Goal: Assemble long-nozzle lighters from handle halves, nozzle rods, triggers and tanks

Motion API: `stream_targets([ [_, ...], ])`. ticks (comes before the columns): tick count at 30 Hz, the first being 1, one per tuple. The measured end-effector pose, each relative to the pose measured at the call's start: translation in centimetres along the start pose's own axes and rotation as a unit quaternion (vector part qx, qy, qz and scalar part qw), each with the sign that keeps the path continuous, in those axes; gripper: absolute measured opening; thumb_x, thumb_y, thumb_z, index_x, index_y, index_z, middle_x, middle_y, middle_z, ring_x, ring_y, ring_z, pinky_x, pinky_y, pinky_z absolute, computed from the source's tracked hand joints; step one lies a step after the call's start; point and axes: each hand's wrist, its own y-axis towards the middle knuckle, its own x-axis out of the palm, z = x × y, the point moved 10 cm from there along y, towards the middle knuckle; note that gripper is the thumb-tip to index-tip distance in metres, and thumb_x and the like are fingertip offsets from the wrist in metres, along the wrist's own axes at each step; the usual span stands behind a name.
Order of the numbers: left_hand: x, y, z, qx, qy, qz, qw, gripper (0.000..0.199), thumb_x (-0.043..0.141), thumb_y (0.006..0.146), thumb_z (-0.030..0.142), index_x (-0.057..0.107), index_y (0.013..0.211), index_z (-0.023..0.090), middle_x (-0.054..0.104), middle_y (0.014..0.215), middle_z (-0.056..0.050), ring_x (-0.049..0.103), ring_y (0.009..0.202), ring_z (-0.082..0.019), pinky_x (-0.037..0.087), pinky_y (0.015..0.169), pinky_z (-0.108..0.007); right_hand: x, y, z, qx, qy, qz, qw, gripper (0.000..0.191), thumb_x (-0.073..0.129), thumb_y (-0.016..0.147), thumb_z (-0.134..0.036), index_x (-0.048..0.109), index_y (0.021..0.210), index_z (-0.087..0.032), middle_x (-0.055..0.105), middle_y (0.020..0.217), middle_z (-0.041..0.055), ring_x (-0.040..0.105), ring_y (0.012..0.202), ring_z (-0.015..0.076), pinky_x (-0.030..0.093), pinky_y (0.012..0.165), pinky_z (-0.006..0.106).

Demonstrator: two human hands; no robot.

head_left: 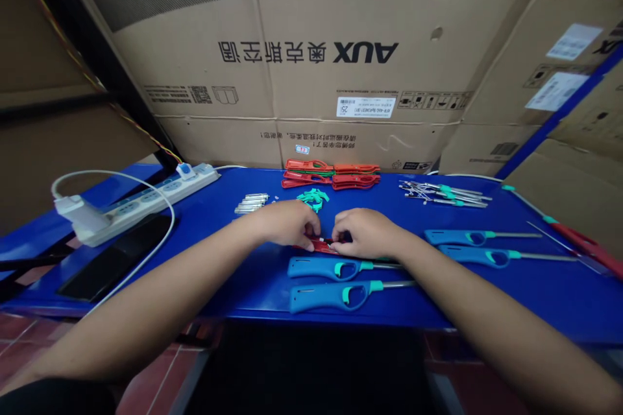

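- AUX carton (292, 58): closed, behind your blue worktable (243, 292); contents hidden.
- Red plastic shell (318, 246): on the worktable, between your hands.
- Your left hand (287, 224): half-curled, fingertips gripping the shell.
- Your right hand (365, 235): half-curled, also gripping it.
- Two blue utility lighters (331, 292): just nearer you.

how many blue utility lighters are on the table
4. Two blue plastic utility lighters lie below the hands, two more lie to their right; the hands may hide others.

Soft even light, faint shadow by the left hand (287, 224); edges seem warped.
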Motion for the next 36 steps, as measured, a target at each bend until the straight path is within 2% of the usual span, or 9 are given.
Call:
stream_targets([
  [3, 1.0, 0.0, 0.3, 0.031, -0.036, 0.019, 0.999, 0.025, 0.075, 0.078, 0.030, 0.077, 0.101, 0.023, 0.077, 0.092, -0.002, 0.066, 0.077, -0.014, 0.042, 0.066, -0.022, 0.3, 0.2, 0.1, 0.018, -0.018, 0.018, 1.000, 0.014, 0.065, 0.081, -0.029, 0.075, 0.081, -0.020, 0.069, 0.084, 0.0033, 0.056, 0.069, 0.0136, 0.032, 0.058, 0.026],
  [8, 1.1, -0.1, 0.4, 0.077, -0.047, 0.060, 0.994, 0.025, 0.071, 0.080, 0.029, 0.077, 0.104, 0.022, 0.077, 0.095, -0.003, 0.066, 0.082, -0.015, 0.044, 0.073, -0.023, 0.2, 0.4, -0.2, -0.027, 0.042, 0.037, 0.998, 0.005, 0.067, 0.076, -0.018, 0.071, 0.077, -0.015, 0.065, 0.077, 0.0029, 0.055, 0.065, 0.0118, 0.038, 0.061, 0.024],
  [15, 0.9, -0.2, -0.1, 0.082, -0.067, 0.075, 0.992, 0.026, 0.070, 0.079, 0.031, 0.076, 0.101, 0.020, 0.075, 0.095, -0.003, 0.065, 0.077, -0.014, 0.044, 0.067, -0.023, -2.7, -0.5, 1.8, -0.007, 0.105, 0.092, 0.990, 0.014, 0.068, 0.082, -0.029, 0.070, 0.078, -0.016, 0.064, 0.078, 0.0032, 0.056, 0.065, 0.0119, 0.042, 0.062, 0.025],
  [19, 0.8, -0.2, -0.9, 0.052, -0.060, 0.070, 0.994, 0.029, 0.070, 0.079, 0.034, 0.076, 0.102, 0.018, 0.074, 0.093, -0.004, 0.064, 0.076, -0.015, 0.045, 0.068, -0.024, -2.2, -2.1, 4.3, 0.039, 0.111, -0.031, 0.993, 0.035, 0.072, 0.078, -0.050, 0.072, 0.093, -0.019, 0.068, 0.093, 0.0054, 0.061, 0.080, 0.0167, 0.046, 0.071, 0.028],
  [21, 0.7, -0.3, -1.2, 0.038, -0.060, 0.067, 0.995, 0.030, 0.071, 0.078, 0.035, 0.075, 0.103, 0.018, 0.073, 0.093, -0.004, 0.064, 0.077, -0.015, 0.046, 0.069, -0.024, -1.1, -3.4, 5.8, 0.074, 0.126, -0.118, 0.982, 0.041, 0.075, 0.073, -0.052, 0.071, 0.099, -0.020, 0.069, 0.093, 0.0047, 0.062, 0.081, 0.0176, 0.046, 0.070, 0.028],
  [23, 0.6, -0.3, -1.3, 0.035, -0.065, 0.065, 0.995, 0.030, 0.071, 0.078, 0.034, 0.075, 0.103, 0.018, 0.073, 0.093, -0.004, 0.064, 0.077, -0.014, 0.047, 0.069, -0.024, -0.7, -4.2, 7.1, 0.105, 0.113, -0.152, 0.976, 0.039, 0.075, 0.072, -0.048, 0.071, 0.098, -0.020, 0.070, 0.091, 0.0038, 0.062, 0.078, 0.0172, 0.045, 0.067, 0.027],
  [28, 0.6, -0.4, -1.3, 0.035, -0.058, 0.064, 0.996, 0.031, 0.070, 0.078, 0.034, 0.075, 0.105, 0.019, 0.073, 0.094, -0.004, 0.064, 0.077, -0.014, 0.046, 0.069, -0.024, -0.9, -3.9, 7.8, 0.128, 0.048, -0.129, 0.982, 0.021, 0.068, 0.075, -0.033, 0.072, 0.093, -0.022, 0.072, 0.086, 0.0013, 0.062, 0.070, 0.0158, 0.042, 0.061, 0.026],
  [31, 0.5, -0.5, -1.4, 0.038, -0.055, 0.064, 0.996, 0.029, 0.069, 0.079, 0.033, 0.074, 0.105, 0.020, 0.073, 0.094, -0.004, 0.064, 0.077, -0.014, 0.046, 0.069, -0.024, -2.3, -3.5, 8.0, 0.117, 0.008, -0.073, 0.990, 0.017, 0.064, 0.073, -0.023, 0.072, 0.088, -0.021, 0.073, 0.084, 0.0012, 0.063, 0.071, 0.0158, 0.042, 0.063, 0.026],
  [36, 0.7, -0.4, -1.1, 0.048, -0.057, 0.064, 0.995, 0.036, 0.074, 0.076, 0.040, 0.073, 0.106, 0.019, 0.071, 0.096, -0.005, 0.063, 0.081, -0.015, 0.047, 0.071, -0.024, -6.2, -6.9, 13.5, 0.192, -0.023, 0.019, 0.981, 0.018, 0.064, 0.070, -0.023, 0.070, 0.087, -0.020, 0.073, 0.090, 0.0034, 0.065, 0.080, 0.0183, 0.046, 0.072, 0.027],
])
